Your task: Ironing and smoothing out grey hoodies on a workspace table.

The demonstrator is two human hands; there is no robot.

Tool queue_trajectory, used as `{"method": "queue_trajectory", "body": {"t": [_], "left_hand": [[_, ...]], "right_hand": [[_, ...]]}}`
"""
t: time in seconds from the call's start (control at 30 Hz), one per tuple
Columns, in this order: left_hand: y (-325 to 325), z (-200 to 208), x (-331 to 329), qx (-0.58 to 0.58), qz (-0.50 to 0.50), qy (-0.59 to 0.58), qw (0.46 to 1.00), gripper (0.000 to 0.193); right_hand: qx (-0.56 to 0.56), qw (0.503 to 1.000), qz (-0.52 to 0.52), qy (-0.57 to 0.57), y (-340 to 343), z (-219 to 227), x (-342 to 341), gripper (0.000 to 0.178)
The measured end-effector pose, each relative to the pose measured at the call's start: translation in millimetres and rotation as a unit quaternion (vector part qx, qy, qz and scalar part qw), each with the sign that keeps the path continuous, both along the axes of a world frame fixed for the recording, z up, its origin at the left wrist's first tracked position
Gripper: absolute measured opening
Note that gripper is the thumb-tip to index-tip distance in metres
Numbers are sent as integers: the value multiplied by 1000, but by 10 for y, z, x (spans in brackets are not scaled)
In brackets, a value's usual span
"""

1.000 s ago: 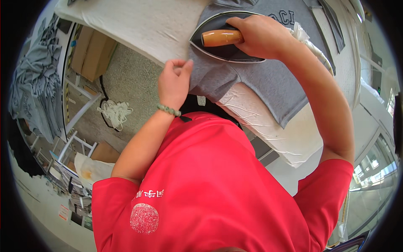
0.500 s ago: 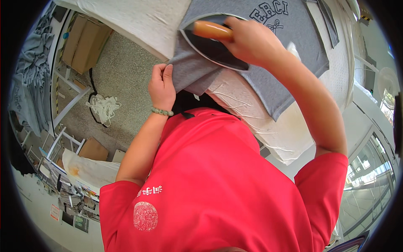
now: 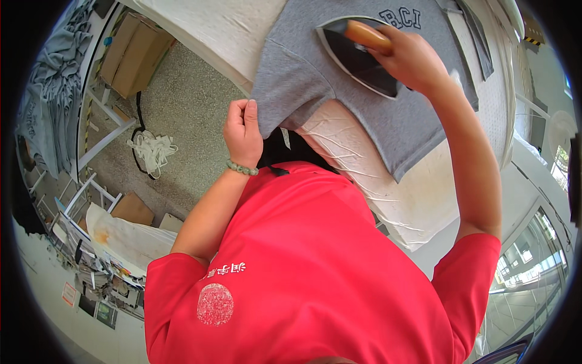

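Observation:
A grey T-shirt (image 3: 291,67) with dark lettering lies spread over a padded white ironing table (image 3: 206,27). My right hand (image 3: 412,60) is closed around the orange-brown handle of an iron (image 3: 357,64), whose dark, pale-rimmed body rests on the shirt's chest. My hand and the iron hide part of the lettering. My left hand (image 3: 244,130), with a beaded bracelet at its wrist, pinches the sleeve edge at the table's near left. The sleeve is drawn out toward that hand and hangs partly over the table edge.
Several grey garments (image 3: 54,91) hang in a heap at the far left. A cardboard box (image 3: 134,54) stands beside a white metal frame (image 3: 106,145). White strips (image 3: 151,151) lie bundled on the speckled floor. Windows (image 3: 527,261) show at the right.
The iron has moved right, from the sleeve onto the shirt's chest, in my right hand. The sleeve now lies flatter and more spread, still pinched by my left hand.

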State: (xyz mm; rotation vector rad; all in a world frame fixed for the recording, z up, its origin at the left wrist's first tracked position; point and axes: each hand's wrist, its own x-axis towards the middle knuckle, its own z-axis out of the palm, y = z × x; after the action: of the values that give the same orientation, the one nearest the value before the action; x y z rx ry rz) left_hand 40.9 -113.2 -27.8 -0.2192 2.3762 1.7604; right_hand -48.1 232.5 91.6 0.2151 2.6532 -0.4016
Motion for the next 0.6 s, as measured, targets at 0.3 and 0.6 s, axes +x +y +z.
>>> {"method": "queue_trajectory", "body": {"t": [0.3,0.6], "left_hand": [[65,51,-56,8,2,10,1000,21],[415,241,-1169,-120,-100,-4,988,39]], "right_hand": [[30,958,268,-97,-777,22,-746,39],[28,996,-76,-31,-177,-52,121,46]]}}
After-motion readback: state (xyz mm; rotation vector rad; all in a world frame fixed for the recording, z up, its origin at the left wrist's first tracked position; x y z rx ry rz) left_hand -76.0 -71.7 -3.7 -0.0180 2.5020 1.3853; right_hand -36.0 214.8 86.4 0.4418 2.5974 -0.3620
